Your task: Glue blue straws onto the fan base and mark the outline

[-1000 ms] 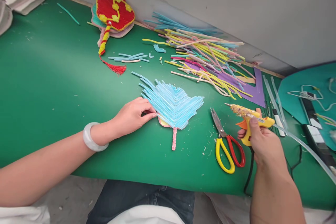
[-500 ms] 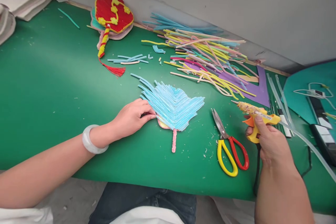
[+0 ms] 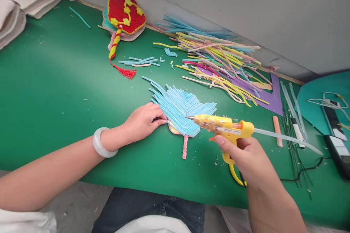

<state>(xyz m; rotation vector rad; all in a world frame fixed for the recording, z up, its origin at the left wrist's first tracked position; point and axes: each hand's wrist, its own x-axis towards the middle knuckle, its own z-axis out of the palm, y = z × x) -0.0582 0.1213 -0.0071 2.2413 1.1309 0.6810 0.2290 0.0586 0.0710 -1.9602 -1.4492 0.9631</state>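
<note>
Over the blue fan; glue gun crosswise, nozzle leftward

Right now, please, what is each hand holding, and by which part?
The right hand holds the glue gun by its handle; the left hand seems to pinch the blue fan by its left edge.

A glue gun, colored stems and decorated fans mark the green worktop of a craft workshop.

Yellow glue gun over blue fan
</note>
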